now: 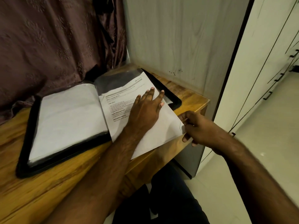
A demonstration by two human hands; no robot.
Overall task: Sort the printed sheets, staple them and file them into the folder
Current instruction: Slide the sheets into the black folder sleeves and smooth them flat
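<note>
Folder: black-edged display folder (25,160) lies open on the brown wood-grain worktop (40,191), its clear plastic sleeves spread left and right.
Left page: a sleeve with a blank-looking white sheet (68,117) lies flat on the near-left half.
Printed sheets: white printed sheets with grey bands and bold headings (119,97) lie slanted across the right half of the folder, their lower part sticking out past the folder's edge and over the worktop's corner.
Sleeve behind: the top of the printed sheets meets a dark, shiny plastic sleeve (116,80); whether the paper is inside it I cannot tell.
Left hand: left hand (145,110) lies palm down on the printed sheets, fingers straight and spread, pressing the paper flat; its grip is apart.
Right hand: right hand (194,126) holds the right-hand corner of the printed sheets off the worktop's edge, thumb and fingers curled round the paper, which creases there; its grip is clamped on the sheets.
Surroundings: dark maroon patterned curtain (48,38) hangs behind the worktop; a pale wood-grain panel (178,38) stands to the right of it.
</note>
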